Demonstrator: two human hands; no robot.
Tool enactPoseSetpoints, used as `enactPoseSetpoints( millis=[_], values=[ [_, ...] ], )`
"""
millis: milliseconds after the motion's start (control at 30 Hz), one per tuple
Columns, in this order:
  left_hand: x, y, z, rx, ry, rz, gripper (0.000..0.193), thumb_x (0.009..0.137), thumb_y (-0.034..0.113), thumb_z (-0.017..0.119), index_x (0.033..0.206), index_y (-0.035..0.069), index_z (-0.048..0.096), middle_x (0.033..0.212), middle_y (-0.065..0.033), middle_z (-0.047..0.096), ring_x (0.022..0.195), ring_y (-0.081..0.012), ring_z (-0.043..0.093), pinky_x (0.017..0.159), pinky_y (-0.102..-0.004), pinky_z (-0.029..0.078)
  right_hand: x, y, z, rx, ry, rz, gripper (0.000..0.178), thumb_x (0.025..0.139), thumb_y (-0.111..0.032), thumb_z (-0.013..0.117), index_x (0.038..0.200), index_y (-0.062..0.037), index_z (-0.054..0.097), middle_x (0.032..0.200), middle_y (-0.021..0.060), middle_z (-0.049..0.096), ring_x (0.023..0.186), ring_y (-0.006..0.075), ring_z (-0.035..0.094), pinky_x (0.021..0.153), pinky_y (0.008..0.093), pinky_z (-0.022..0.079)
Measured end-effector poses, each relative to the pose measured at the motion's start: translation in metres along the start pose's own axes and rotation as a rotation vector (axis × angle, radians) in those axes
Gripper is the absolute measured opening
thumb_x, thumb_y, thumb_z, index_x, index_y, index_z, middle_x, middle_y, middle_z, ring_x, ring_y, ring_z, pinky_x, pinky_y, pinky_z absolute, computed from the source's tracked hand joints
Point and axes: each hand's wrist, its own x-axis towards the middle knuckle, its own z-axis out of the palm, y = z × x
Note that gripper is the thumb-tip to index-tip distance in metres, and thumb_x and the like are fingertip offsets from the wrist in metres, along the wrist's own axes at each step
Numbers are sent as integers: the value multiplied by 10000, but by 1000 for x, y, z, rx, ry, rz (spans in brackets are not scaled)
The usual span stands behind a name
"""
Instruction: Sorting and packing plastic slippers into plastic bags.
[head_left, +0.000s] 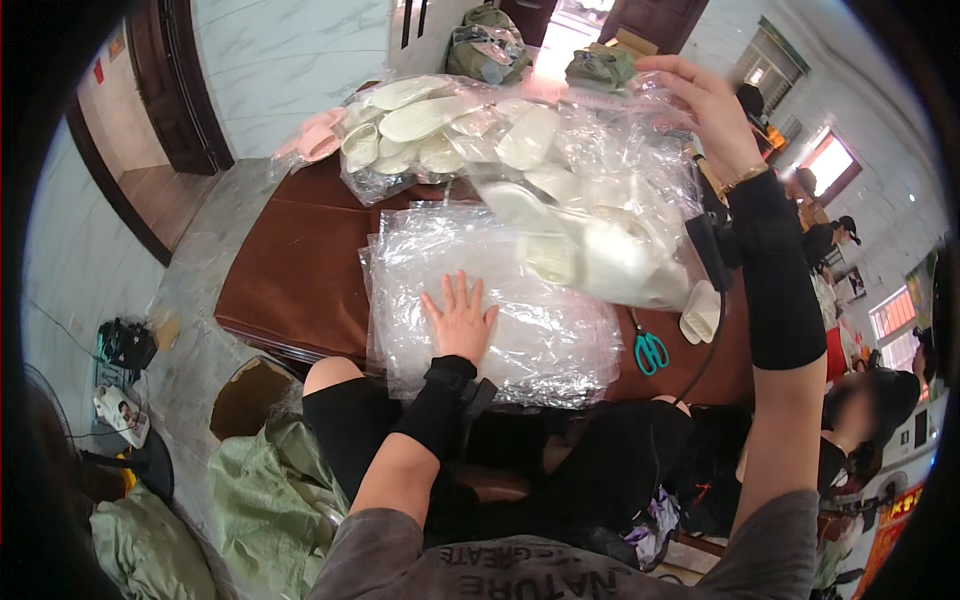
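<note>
My left hand (pixel 461 318) lies flat with fingers spread on a stack of clear plastic bags (pixel 420 260). Raised at the far right, my right hand (pixel 708 112) pinches the top edge of a clear plastic bag of white slippers (pixel 600 255). This bag hangs slanted over the right part of the stack and is smeared by motion. Behind it, a heap of bagged white slippers (pixel 410 125) spreads across the far side of the brown-covered table (pixel 290 255). Pink slippers (pixel 318 138) in clear plastic sit at the heap's left end.
Teal-handled scissors (pixel 650 352) and a white rolled item (pixel 699 312) lie right of the stack. A black device (pixel 708 255) with a cable stands near my right forearm. Green sacks (pixel 265 495) and an open carton (pixel 250 398) are on the floor at left. Other people sit at right.
</note>
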Motion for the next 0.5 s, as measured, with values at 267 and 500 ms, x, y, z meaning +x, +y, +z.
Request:
enactPoseSetpoints(
  millis=[267,500],
  values=[
    [2,3,0,-5,15,17,527,913,423,525,1354,139,483,1489,-139,341,1414,-350,218,1089,-687,63,-30,74,11,652,35,171,330,977,-189,498,1269,-35,506,1126,50,636,977,109,604,768,258,501],
    [11,11,-18,-37,-118,2,552,893,408,559,1326,73,489,1414,-181,431,1332,-353,375,1092,-675,49,-138,228,65,338,274,551,365,826,14,485,1186,-46,493,981,127,616,851,242,627,728,342,525]
  ],
)
